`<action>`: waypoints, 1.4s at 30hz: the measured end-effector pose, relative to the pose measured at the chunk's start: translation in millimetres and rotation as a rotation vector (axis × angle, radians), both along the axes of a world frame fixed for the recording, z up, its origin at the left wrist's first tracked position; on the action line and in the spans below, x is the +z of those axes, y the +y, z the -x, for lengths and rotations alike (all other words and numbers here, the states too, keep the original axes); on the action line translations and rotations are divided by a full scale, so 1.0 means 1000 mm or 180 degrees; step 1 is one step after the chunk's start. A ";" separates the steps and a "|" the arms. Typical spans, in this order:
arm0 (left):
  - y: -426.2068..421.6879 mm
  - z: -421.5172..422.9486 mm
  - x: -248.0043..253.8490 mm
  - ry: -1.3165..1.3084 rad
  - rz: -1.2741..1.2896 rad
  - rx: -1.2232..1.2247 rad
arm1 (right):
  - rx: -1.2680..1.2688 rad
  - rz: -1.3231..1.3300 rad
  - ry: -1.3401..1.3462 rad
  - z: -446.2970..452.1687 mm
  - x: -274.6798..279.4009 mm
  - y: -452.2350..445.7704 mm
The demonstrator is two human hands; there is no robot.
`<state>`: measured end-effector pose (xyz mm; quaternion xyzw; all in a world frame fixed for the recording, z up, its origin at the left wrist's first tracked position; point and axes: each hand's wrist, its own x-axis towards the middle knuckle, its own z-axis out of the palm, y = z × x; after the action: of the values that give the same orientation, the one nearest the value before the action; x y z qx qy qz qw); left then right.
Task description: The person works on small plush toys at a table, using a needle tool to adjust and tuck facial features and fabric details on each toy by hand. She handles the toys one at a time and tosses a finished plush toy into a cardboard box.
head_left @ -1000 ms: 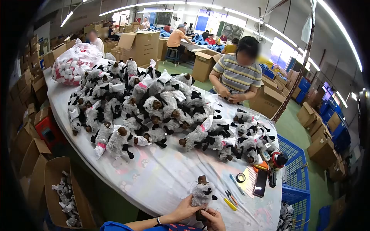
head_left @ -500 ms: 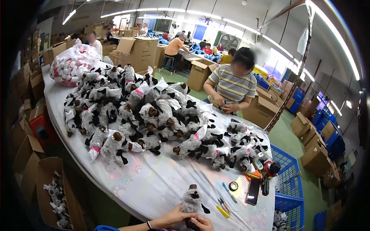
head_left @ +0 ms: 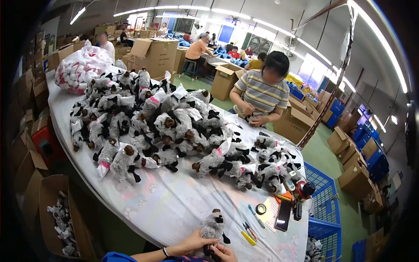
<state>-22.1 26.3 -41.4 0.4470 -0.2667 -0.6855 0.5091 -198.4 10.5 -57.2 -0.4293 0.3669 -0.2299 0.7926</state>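
At the table's near edge, a grey plush toy [head_left: 212, 228] with a brown nose and black limbs stands roughly upright between my hands. My left hand [head_left: 195, 242], with a dark band at the wrist, is closed around its lower body from the left. My right hand [head_left: 224, 252] pinches the toy's dark lower part from the right; the exact spot under the fingers is partly hidden. Just right of the toy lie snips [head_left: 250, 230] with orange handles and a yellow-handled tool [head_left: 248, 238]. Further over are a light-blue pen-like cutter [head_left: 256, 215] and a roll of black tape [head_left: 260, 208].
A large heap of similar grey toys [head_left: 166, 126] covers the table's far half. A phone [head_left: 283, 215] and a dark-capped jar [head_left: 305, 191] sit at the right edge, beside blue crates [head_left: 323, 187]. A co-worker [head_left: 262, 89] works across the table. An open carton [head_left: 54, 192] stands lower left.
The view has shifted slightly. My hands keep hold of the plush toy, with small finger movements at its lower part. The co-worker's hand has risen a little.
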 end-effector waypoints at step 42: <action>0.006 0.009 -0.006 -0.0112 0.0155 0.0109 | -0.0562 0.0361 0.0300 0.003 0.013 0.015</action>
<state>-31.2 32.3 -47.2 0.4509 -0.2845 -0.6620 0.5268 -201.5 25.2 -44.2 -0.4498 0.4266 -0.2988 0.7256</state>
